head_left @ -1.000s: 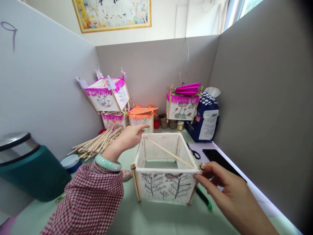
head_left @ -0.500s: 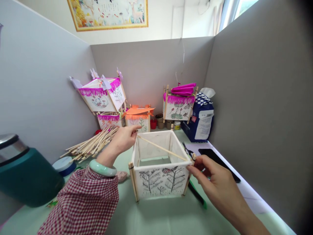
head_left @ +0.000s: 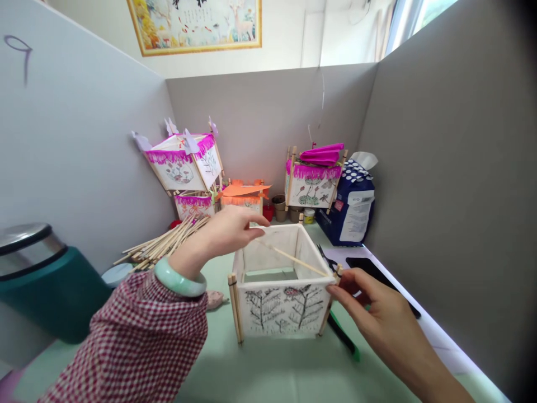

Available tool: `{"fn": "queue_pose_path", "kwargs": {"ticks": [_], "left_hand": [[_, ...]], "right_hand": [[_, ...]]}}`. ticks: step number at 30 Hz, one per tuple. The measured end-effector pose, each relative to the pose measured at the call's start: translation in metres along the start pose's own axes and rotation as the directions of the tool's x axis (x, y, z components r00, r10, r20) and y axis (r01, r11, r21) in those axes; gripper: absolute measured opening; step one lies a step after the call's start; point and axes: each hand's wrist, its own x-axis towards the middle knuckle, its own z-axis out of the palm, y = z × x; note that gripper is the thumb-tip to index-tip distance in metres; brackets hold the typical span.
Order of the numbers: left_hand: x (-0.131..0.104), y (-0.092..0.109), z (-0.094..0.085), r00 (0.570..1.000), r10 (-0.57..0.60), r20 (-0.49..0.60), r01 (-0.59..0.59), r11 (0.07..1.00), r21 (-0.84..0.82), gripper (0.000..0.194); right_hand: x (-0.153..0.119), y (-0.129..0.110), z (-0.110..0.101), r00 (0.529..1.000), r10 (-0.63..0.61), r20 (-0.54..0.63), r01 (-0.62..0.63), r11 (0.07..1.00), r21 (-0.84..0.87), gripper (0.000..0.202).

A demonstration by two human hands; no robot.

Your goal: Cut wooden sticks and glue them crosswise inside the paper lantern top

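A square white paper lantern [head_left: 282,310] with dark tree drawings stands on the table, its top uncovered. Thin wooden sticks bound in pairs form its corner posts. A slim wooden stick [head_left: 298,261] lies diagonally across the opening, from the far left towards the near right corner. My left hand [head_left: 230,228] is over the far left rim, with thumb and forefinger closed round the stick's far part; its end is hidden behind them. My right hand [head_left: 369,299] pinches the lantern's near right corner by the post top, where the stick's near end rests.
Finished lanterns [head_left: 180,168] with pink fringes and an orange-topped lantern [head_left: 245,193] stand behind. Loose sticks [head_left: 163,246] and a teal flask [head_left: 50,291] are left. At right are a black phone [head_left: 394,282], scissors [head_left: 326,254], a green-black tool [head_left: 346,338] and a blue tissue pack [head_left: 350,204].
My left hand has shifted from the far left corner rightwards along the stick. My right hand stays at the near right corner. The whole view has moved slightly.
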Motion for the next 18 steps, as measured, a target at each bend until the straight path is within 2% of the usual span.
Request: {"fn": "queue_pose_path", "kwargs": {"ticks": [3, 7, 11, 18], "left_hand": [[0.013, 0.016, -0.001, 0.968, 0.103, 0.23, -0.103, 0.995, -0.012, 0.029], [0.027, 0.028, 0.004, 0.918, 0.16, 0.362, -0.19, 0.981, 0.047, 0.037], [0.028, 0.035, 0.009, 0.889, 0.185, 0.418, -0.225, 0.973, 0.049, 0.027], [0.026, 0.024, 0.014, 0.901, 0.247, 0.357, -0.248, 0.968, -0.042, 0.02]], "right_hand": [[0.0, 0.0, 0.0, 1.0, -0.002, 0.011, 0.002, 1.0, 0.005, 0.023], [0.001, -0.003, 0.0, 1.0, -0.012, 0.017, 0.012, 1.0, -0.001, 0.023], [0.001, -0.005, -0.001, 1.0, -0.007, 0.006, 0.007, 1.0, -0.008, 0.021], [-0.001, -0.005, -0.002, 0.999, -0.035, -0.019, 0.034, 0.998, -0.056, 0.022]]}}
